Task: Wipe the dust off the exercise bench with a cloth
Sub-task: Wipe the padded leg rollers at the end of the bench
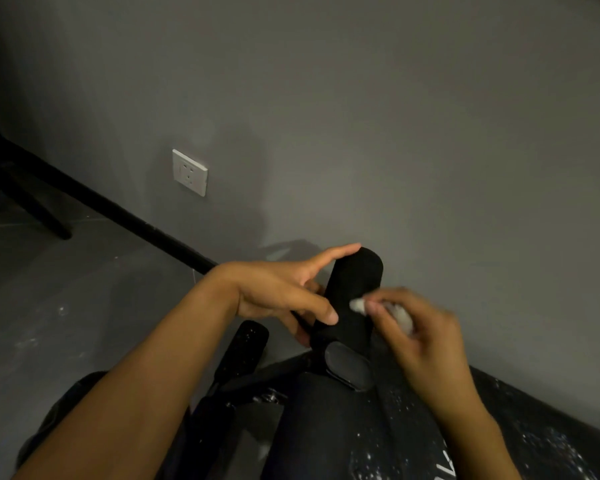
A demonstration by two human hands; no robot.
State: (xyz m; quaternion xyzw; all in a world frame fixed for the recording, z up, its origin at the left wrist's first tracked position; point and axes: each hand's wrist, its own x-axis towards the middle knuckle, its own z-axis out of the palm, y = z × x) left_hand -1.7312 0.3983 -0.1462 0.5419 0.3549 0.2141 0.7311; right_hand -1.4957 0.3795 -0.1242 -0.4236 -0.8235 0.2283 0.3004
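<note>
Grey wall [395, 116] fills the upper frame. Black bench [329, 438] runs along the bottom, white dust specks on its lower-right surface.

Foam roller [355, 282] of the bench sits centre-low in frame, long axis near vertical, top leaning slightly right. It looks matte and clean. The second roller [245, 348], lower left of it, is speckled.

Left hand [278, 292] comes in from lower left: thumb on the roller's front, lower fingers curled behind, index straight up its left edge — grip holds the roller steady.

Right hand [423, 341] comes in from lower right, grip closed round a bunched white cloth [358, 305]. The wad touches the roller's right side at mid-height.

Cloth is hard against the roller, directly to its right, and the right hand is the working one — my read is the next stroke runs along the axis, up or down. Bench pad and second roller look not yet wiped.
</note>
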